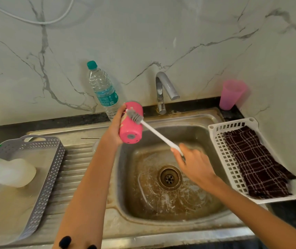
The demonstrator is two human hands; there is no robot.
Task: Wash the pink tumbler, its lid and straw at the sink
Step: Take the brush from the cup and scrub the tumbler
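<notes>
Two hands, I count: the left hand [115, 126] curls round one pink tumbler [131, 123], held on its side above the steel sink's [197, 116] 11 o'clock corner. The right hand [192, 162] grips one white brush [154, 131], bristles touching the tumbler wall. The tumbler mouth faces away, hidden from me. One water bottle [103, 88] stands at the tumbler's 11 o'clock against the marble wall [161, 33].

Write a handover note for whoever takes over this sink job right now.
Left hand grips the tumbler, tilted over the sink with its base toward the camera.
Right hand grips the brush by the handle; the bristles lie on the tumbler's outer side.
Tap: no water visible.
Done: cannot tell.
Left: scrub and rinse the tumbler, then the lid and straw, neither clearly in view.
</notes>
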